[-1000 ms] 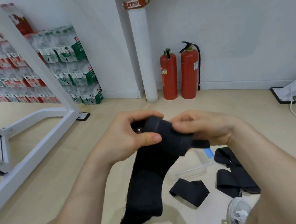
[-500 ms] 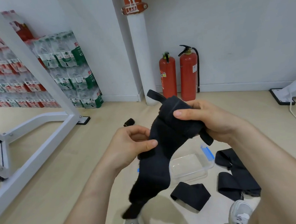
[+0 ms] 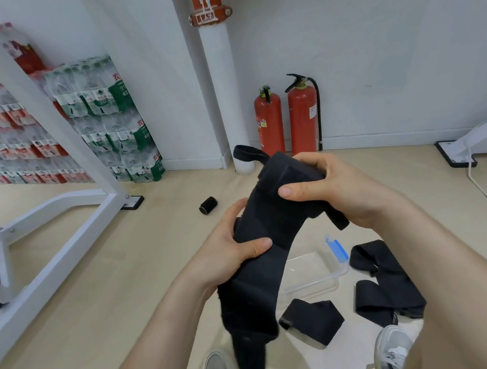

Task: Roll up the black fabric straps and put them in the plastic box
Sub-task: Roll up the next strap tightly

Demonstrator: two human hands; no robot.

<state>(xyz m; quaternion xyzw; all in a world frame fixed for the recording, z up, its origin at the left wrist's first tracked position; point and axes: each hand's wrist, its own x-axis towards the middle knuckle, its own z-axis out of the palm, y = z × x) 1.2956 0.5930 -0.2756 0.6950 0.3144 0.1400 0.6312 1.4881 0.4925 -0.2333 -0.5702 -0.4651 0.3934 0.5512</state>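
Both hands hold one wide black fabric strap point(image 3: 264, 275) in the air. My right hand point(image 3: 327, 190) grips its folded upper end, where a thin loop sticks out to the upper left. My left hand point(image 3: 231, 248) pinches the strap lower down with thumb on top, and the loose tail hangs toward my shoes. Below on the floor lies the clear plastic box point(image 3: 315, 276) with a blue clip, partly hidden by the strap. Other black straps lie flat in front of the box point(image 3: 310, 320) and to its right point(image 3: 382, 284). A small rolled strap point(image 3: 208, 205) lies on the floor farther away.
A white metal frame point(image 3: 60, 221) stands at the left, another frame foot point(image 3: 455, 156) with a white cable at the right. Two red fire extinguishers point(image 3: 286, 119) and a white pipe stand by the wall. Packs of bottled water are stacked at the back left. My grey shoes point(image 3: 391, 349) are below.
The hands have drawn apart along the strap: the right hand rose with the folded end, the left hand slid lower. The hanging tail swung and the view tilted slightly.
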